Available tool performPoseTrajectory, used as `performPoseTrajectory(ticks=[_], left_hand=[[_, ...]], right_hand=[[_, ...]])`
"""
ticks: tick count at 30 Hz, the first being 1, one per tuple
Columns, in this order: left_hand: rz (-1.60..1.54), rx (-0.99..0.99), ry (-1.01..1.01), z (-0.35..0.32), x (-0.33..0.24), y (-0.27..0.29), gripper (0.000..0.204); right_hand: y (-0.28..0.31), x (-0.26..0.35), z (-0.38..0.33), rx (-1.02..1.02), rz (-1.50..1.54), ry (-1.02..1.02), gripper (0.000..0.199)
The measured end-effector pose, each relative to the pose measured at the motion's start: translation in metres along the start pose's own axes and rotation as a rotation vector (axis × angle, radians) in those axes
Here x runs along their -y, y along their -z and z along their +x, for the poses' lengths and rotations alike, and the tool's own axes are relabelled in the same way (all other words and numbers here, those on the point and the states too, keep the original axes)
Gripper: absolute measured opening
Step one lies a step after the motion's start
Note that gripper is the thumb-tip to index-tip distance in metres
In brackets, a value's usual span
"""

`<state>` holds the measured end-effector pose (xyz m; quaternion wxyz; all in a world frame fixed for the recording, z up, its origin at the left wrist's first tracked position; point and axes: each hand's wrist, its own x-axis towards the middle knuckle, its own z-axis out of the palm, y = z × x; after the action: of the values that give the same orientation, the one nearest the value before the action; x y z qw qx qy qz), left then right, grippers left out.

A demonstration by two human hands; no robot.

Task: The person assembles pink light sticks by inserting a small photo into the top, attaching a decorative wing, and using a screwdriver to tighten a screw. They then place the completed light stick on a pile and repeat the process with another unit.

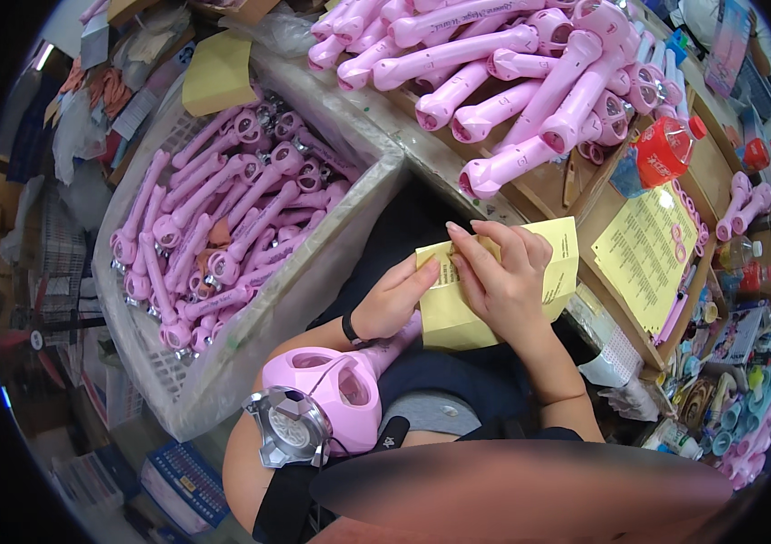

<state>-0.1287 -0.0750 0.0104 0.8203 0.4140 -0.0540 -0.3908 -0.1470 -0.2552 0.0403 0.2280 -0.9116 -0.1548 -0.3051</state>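
Note:
Both my hands hold a pale yellow printed paper sheet (458,317) over my lap. My left hand (392,297) pinches its left edge with thumb and fingertips. My right hand (500,277) lies across its upper middle, fingers curled over a fold. A pink hand-held device (335,390) with a round silver head lies on my lap just below the left hand, its handle tucked under the paper.
A white mesh basket (222,363) full of pink handles stands to my left. More pink handles (512,82) are piled on the wooden table ahead. A yellow printed sheet (644,254), a red-capped bottle (666,150) and small clutter lie at the right.

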Motion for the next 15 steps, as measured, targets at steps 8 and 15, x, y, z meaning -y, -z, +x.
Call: performPoseTrajectory(ticks=[8,15], left_hand=[[-0.043,-0.006,-0.022,0.003,0.004,0.001,0.040],[-0.041,-0.053,-0.063,0.006,0.000,-0.002,0.041]], right_hand=[[-0.017,-0.001,-0.009,-0.122,0.026,0.002,0.041],[-0.019,0.000,-0.006,-0.115,0.018,0.021,0.039]])
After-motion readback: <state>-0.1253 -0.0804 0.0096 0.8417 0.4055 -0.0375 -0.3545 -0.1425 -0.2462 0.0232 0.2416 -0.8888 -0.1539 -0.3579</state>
